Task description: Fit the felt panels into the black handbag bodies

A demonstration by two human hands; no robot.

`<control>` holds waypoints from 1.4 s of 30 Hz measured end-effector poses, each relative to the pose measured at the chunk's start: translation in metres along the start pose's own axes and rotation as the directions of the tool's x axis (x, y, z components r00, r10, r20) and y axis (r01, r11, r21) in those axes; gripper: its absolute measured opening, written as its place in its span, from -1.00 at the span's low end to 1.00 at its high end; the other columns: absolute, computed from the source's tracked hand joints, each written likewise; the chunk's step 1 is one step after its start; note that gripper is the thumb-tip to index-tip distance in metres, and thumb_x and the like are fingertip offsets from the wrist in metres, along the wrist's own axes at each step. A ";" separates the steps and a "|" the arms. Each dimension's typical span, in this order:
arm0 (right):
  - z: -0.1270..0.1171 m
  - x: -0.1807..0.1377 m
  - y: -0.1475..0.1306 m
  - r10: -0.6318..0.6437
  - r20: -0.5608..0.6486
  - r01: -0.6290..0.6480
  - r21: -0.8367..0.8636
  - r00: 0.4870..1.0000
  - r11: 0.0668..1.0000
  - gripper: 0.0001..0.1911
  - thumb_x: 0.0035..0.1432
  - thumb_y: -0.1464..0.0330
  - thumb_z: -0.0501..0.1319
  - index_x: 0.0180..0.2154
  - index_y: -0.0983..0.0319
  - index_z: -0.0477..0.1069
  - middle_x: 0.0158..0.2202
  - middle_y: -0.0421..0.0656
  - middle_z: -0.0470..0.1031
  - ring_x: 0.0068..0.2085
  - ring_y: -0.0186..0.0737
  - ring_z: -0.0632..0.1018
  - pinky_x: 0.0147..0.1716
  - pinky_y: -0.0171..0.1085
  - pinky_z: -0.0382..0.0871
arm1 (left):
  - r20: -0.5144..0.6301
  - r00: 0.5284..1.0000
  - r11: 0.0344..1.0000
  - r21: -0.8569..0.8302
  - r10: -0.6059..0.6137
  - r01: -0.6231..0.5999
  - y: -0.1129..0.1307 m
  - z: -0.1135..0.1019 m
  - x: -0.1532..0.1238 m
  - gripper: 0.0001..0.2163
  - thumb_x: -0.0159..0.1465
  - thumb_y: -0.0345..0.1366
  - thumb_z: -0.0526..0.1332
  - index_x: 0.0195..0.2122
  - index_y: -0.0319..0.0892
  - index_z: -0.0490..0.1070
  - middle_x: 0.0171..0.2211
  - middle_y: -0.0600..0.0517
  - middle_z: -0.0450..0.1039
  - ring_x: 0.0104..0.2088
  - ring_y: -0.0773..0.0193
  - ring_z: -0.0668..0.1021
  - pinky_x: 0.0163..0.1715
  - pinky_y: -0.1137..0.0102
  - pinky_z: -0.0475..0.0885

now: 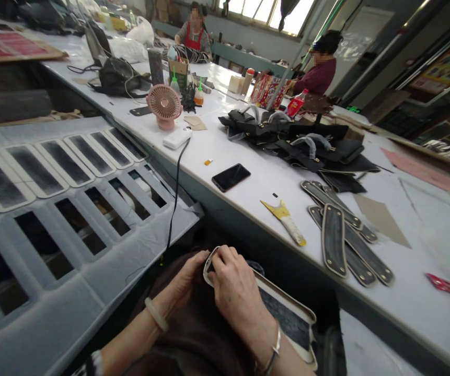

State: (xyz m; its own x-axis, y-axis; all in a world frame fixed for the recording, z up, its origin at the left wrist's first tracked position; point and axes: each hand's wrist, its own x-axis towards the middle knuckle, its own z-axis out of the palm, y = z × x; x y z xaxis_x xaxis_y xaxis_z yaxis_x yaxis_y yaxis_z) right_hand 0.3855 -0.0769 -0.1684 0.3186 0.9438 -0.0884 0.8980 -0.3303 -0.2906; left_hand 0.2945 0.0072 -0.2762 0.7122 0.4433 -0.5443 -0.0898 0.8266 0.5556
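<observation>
An oblong dark panel with a raised cream rim (287, 312) lies slanted over my lap. At its far left end, my left hand (193, 272) grips the rounded edge with its fingers closed. My right hand (234, 287) is bent over the same end, its fingertips pressed against the inside of the rim and its palm covering part of the panel. What the right fingertips pinch, if anything besides the rim, is hidden. On the table ahead are a phone (231, 177) and a yellow-and-white scraper-like tool (285, 222).
Similar cream-edged panels (58, 162) rest in a row on a slotted grey rack. Black studded strips (333, 240) are piled on the white table near black bags (295, 136). A pink fan (164, 106) and corded white box (176, 138) stand farther back. Two people work beyond.
</observation>
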 end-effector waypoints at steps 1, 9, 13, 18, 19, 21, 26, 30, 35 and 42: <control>0.000 0.000 0.000 0.001 0.002 -0.001 0.001 1.000 1.000 -0.78 0.13 0.62 0.16 -0.22 0.26 0.43 -0.15 -0.13 0.41 -0.14 -0.10 0.39 -0.13 -0.14 0.33 | 0.005 1.000 1.000 0.001 -0.001 0.001 0.000 0.000 0.000 -0.70 0.07 -0.10 0.43 -0.26 -0.18 0.56 -0.26 0.03 0.55 -0.20 0.21 0.50 -0.14 0.40 0.38; 0.001 -0.006 0.002 0.016 -0.068 -0.017 -0.007 0.998 1.000 -0.80 0.17 0.48 0.24 -0.15 0.17 0.42 -0.13 -0.13 0.41 -0.12 -0.04 0.38 -0.13 -0.04 0.22 | 0.088 0.995 0.999 0.007 -0.043 0.043 0.008 0.004 -0.006 -0.69 0.17 -0.12 0.34 -0.17 -0.24 0.55 -0.23 0.00 0.57 -0.10 0.12 0.49 -0.07 0.34 0.35; 0.001 -0.008 0.004 0.049 -0.113 -0.049 0.003 0.992 0.999 -0.76 0.12 0.48 0.25 -0.16 0.11 0.43 -0.16 -0.14 0.41 -0.13 -0.02 0.38 -0.12 -0.02 0.20 | 0.129 0.990 0.998 -0.002 -0.054 0.055 0.010 0.003 -0.006 -0.68 0.20 -0.13 0.32 -0.14 -0.27 0.54 -0.19 -0.02 0.57 -0.02 0.05 0.48 0.01 0.30 0.32; 0.000 -0.005 0.007 0.054 -0.169 -0.046 0.049 0.984 0.998 -0.68 0.04 0.50 0.29 -0.16 0.05 0.48 0.06 -0.11 0.39 0.07 0.04 0.36 0.02 0.06 0.13 | 0.162 0.985 0.998 -0.033 -0.056 0.062 0.007 -0.002 -0.006 -0.73 0.18 -0.16 0.33 -0.18 -0.24 0.56 -0.22 -0.02 0.58 -0.02 0.03 0.47 0.08 0.27 0.27; 0.000 -0.005 0.008 0.052 -0.180 -0.042 0.054 0.982 0.998 -0.67 0.04 0.50 0.29 -0.15 0.04 0.48 0.12 -0.10 0.36 0.13 0.06 0.33 0.06 0.08 0.10 | 0.184 0.980 0.996 -0.043 -0.069 0.078 0.007 -0.003 -0.006 -0.73 0.18 -0.16 0.33 -0.18 -0.23 0.56 -0.22 -0.02 0.58 -0.03 0.03 0.48 0.08 0.25 0.27; 0.002 -0.004 0.010 0.050 -0.179 -0.039 0.068 0.983 0.997 -0.66 0.04 0.49 0.29 -0.14 0.03 0.49 0.20 -0.10 0.31 0.22 0.06 0.26 0.10 0.10 0.07 | 0.233 0.967 0.991 -0.058 -0.108 0.124 0.005 -0.004 -0.008 -0.71 0.21 -0.13 0.30 -0.15 -0.21 0.57 -0.22 -0.04 0.57 -0.07 0.04 0.50 0.06 0.22 0.29; 0.007 -0.004 0.019 0.065 -0.082 -0.054 0.122 0.994 0.991 -0.69 0.08 0.44 0.28 -0.12 0.02 0.48 0.18 -0.17 0.38 0.26 0.03 0.25 0.13 0.13 0.05 | 0.253 0.943 0.976 0.005 -0.214 0.220 0.008 -0.006 -0.010 -0.63 0.28 -0.04 0.22 -0.04 -0.18 0.53 -0.20 -0.06 0.56 -0.14 0.07 0.51 -0.09 0.25 0.38; 0.009 -0.005 0.020 0.077 -0.030 -0.071 0.158 0.997 0.985 -0.67 0.12 0.42 0.28 -0.07 0.01 0.44 0.18 -0.22 0.39 0.24 0.02 0.30 0.16 0.17 0.05 | 0.246 0.913 0.945 0.089 -0.327 0.315 0.015 -0.009 -0.011 -0.49 0.25 0.09 0.19 0.03 -0.22 0.48 -0.19 -0.12 0.56 -0.18 0.05 0.51 -0.23 0.26 0.42; 0.009 -0.006 0.021 0.071 -0.024 -0.066 0.189 0.997 0.980 -0.66 0.17 0.44 0.23 -0.02 0.03 0.40 0.21 -0.20 0.36 0.22 0.02 0.34 0.17 0.19 0.09 | 0.214 0.909 0.934 0.089 -0.358 0.346 0.020 -0.006 -0.007 -0.49 0.23 0.06 0.23 0.06 -0.21 0.46 -0.13 -0.13 0.55 -0.16 0.03 0.52 -0.19 0.23 0.43; 0.016 -0.007 0.029 0.103 -0.105 -0.059 0.360 0.989 0.931 -0.47 0.08 0.49 0.16 0.12 0.20 0.20 0.13 -0.03 0.42 0.12 0.01 0.43 0.16 0.10 0.18 | 0.228 0.934 0.954 0.178 -0.276 0.239 0.032 0.003 -0.011 -0.53 0.27 0.02 0.20 0.14 -0.10 0.41 -0.02 -0.10 0.51 -0.04 -0.01 0.49 -0.17 0.23 0.40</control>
State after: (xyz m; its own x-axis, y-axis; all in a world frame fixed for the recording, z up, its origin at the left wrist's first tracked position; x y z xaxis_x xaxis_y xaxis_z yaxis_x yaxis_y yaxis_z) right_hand 0.4044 -0.0925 -0.1912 0.4399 0.8979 -0.0173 0.7079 -0.3586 -0.6085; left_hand 0.2856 0.0274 -0.2508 0.8482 0.1066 -0.5188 0.2086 0.8331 0.5123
